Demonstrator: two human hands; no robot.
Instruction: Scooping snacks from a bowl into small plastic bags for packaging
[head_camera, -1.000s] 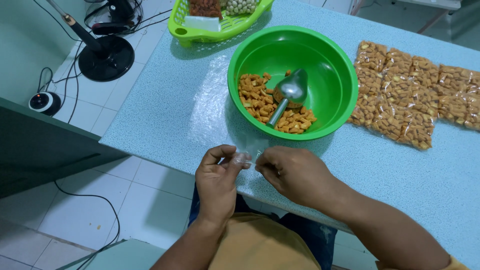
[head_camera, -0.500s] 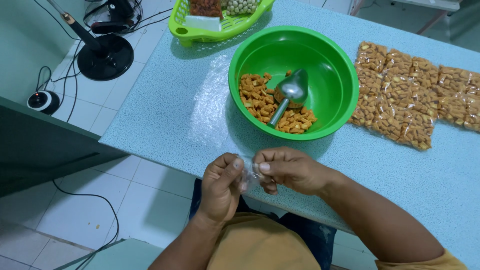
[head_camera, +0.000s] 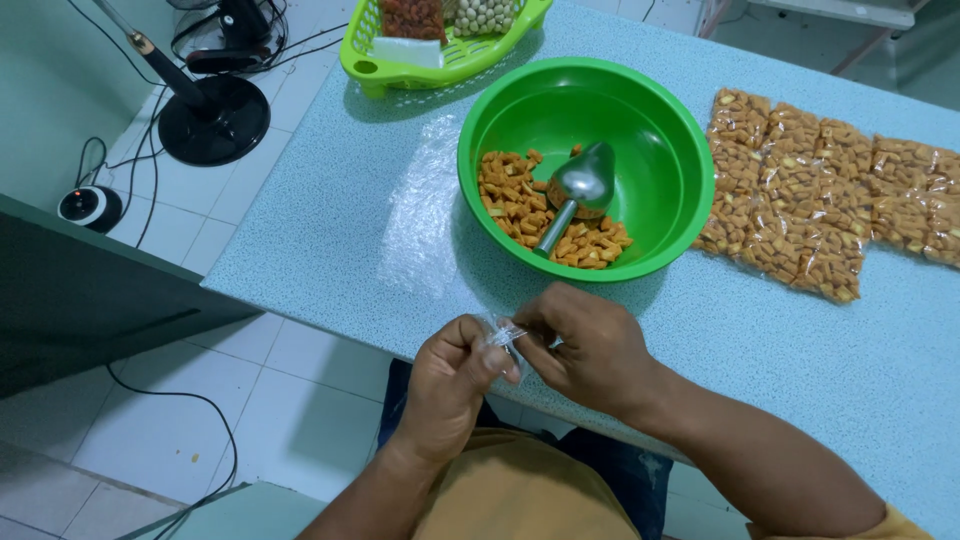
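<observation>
Speckled pale-blue, the surface (head_camera: 330, 215) runs from its near edge, where the person sits, to a far edge carrying a lime-green slotted basket (head_camera: 440, 52) with snacks in it. At the near edge both hands meet over a small clear plastic bag (head_camera: 503, 334): the left hand (head_camera: 450, 385) is curled, its thumb and fingertips pinched on one side of the bag, and the right hand (head_camera: 590, 350) is curled too, its fingertips gripping the other side, so the bag is held crumpled between them just above the surface. Just beyond the hands, toward the middle of the surface, stands a round green bowl (head_camera: 655, 130) holding orange snack pieces (head_camera: 510, 195) and a metal scoop (head_camera: 578, 190) that lies with its handle toward the person. Beside the bowl, toward the left edge, a flat sheet of clear plastic (head_camera: 420, 205) rests on the surface. Toward the right edge, sealed clear packets of the orange snacks (head_camera: 820, 190) lie in rows, touching one another. Off the left edge, on the white tiled floor (head_camera: 200, 420), stands a black fan base (head_camera: 213, 118) with cables.
</observation>
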